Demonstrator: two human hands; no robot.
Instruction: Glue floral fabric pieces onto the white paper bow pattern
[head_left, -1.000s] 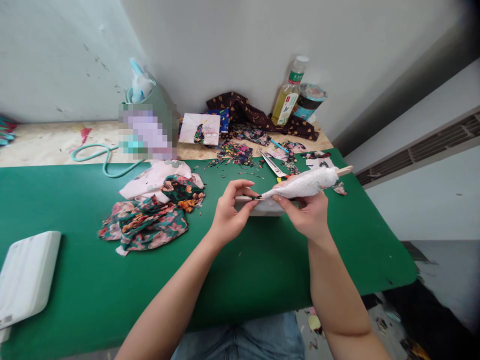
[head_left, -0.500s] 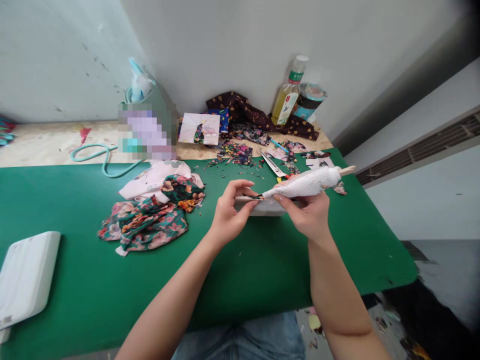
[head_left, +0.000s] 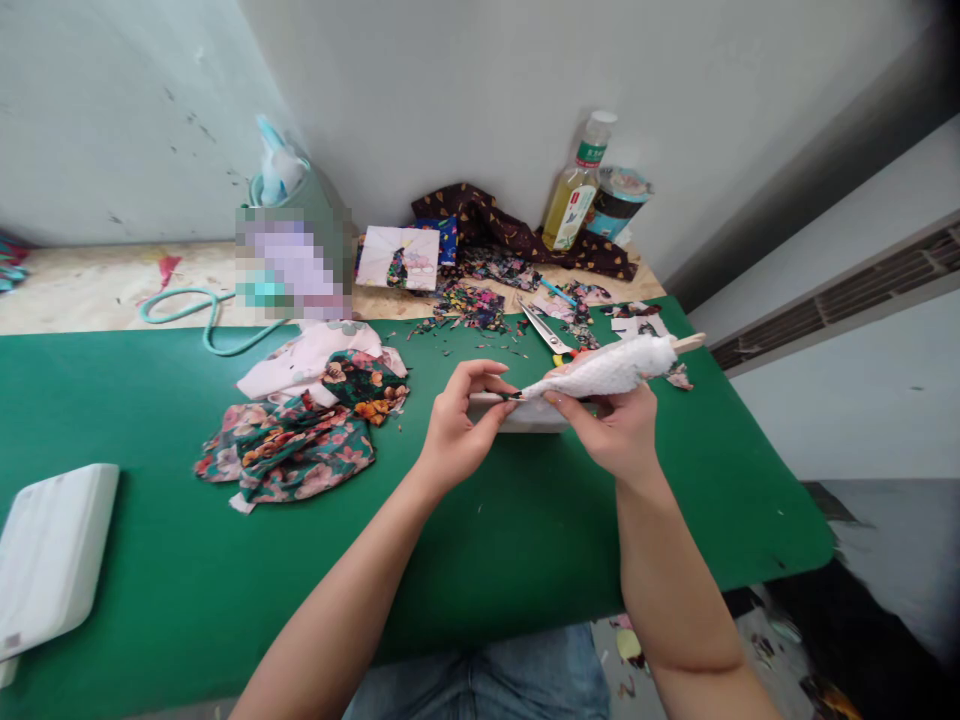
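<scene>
White wrap (head_left: 609, 369) barely shifts, gripped in my right hand (head_left: 621, 430), left hand (head_left: 463, 424) pinching dark scrap (head_left: 513, 394): positioning likely unfinished.

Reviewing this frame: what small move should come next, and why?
Probably a light press with the narrow end of the white wrap: the right hand holds the wrap, and that end sits close to the fingertips of the left hand, where a small dark piece shows.
</scene>
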